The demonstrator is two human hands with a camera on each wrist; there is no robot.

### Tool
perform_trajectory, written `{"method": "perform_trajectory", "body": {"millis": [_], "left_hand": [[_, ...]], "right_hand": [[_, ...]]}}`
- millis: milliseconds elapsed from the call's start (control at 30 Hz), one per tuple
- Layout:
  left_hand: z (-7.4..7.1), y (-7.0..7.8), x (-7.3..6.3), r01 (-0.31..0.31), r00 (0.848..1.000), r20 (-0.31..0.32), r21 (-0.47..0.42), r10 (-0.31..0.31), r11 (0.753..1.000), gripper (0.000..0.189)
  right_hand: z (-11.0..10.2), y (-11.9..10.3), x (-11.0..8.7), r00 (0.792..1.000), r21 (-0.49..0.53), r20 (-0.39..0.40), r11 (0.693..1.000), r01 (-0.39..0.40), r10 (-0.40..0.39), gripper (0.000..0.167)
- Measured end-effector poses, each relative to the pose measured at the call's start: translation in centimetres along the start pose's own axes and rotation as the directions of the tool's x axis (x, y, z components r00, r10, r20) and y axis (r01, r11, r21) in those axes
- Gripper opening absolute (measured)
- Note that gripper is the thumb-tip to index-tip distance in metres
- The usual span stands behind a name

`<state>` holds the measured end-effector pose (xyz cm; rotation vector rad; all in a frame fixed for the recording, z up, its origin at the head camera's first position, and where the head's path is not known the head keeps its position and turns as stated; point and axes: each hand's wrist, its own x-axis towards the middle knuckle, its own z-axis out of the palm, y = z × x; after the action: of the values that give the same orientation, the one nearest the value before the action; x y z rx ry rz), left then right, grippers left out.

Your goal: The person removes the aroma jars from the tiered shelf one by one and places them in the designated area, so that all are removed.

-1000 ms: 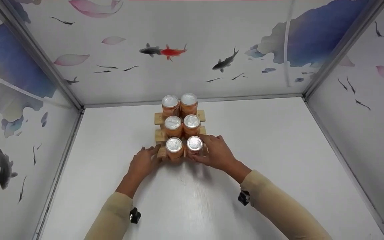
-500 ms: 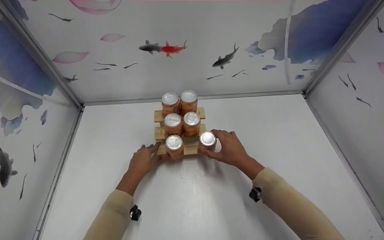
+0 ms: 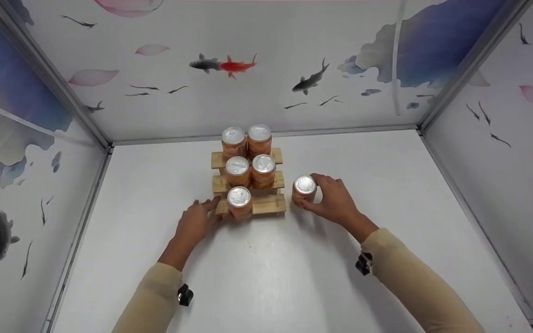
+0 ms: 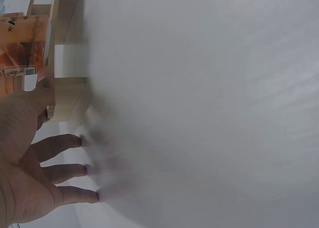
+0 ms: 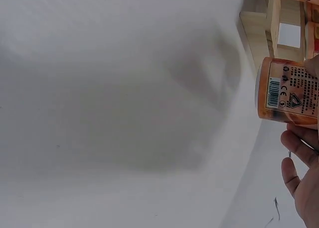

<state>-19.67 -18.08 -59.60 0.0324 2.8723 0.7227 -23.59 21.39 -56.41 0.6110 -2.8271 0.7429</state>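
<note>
Head view showed 2 bare hands over a white tabletop, with a stepped wooden rack between them. The right hand gripped an orange can, thumb on the near side and fingers curled round the far side. That can was roughly upright, just beside the rack but apart from it, on the right hand's side; whether its base touched the tabletop could not be told. From the right wrist, a barcode and small print showed on it, and the little finger stood clear of it.

The left hand pinched the rack's near corner, thumb and forefinger at the end of the nearest step; its other 3 fingers were spread, tips at the tabletop. On the rack stood 5 other cans, also orange: 1 on the nearest step, close to the left hand, 2 on the middle step and 2 on the step farthest from both hands.

Beige sleeves covered the arms, with a small black device at each cuff. Beyond the hands rose a white wall bearing pictures of fish.
</note>
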Motion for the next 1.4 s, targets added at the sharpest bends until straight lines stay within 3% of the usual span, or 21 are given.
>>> {"method": "perform_trajectory", "body": {"millis": [567,800,1400], "left_hand": [[0.3,0.0,0.0,-0.002,1.000,-0.004,0.001,0.002,1.000,0.057],[0.6,-0.1,-0.1,-0.058,0.997,-0.041,-0.005,0.058,0.998,0.056],[0.1,-0.3,-0.2,-0.074,0.995,-0.060,-0.005,0.074,0.997,0.055]], "right_hand": [[0.4,2.8,0.5,0.990,0.036,0.035,0.990,-0.139,0.138,0.076],[0.8,2.9,0.5,0.992,0.059,0.014,0.990,-0.125,0.124,0.073],[1.6,3.3,1.4,0.983,0.109,0.053,0.977,-0.182,0.177,0.068]]}}
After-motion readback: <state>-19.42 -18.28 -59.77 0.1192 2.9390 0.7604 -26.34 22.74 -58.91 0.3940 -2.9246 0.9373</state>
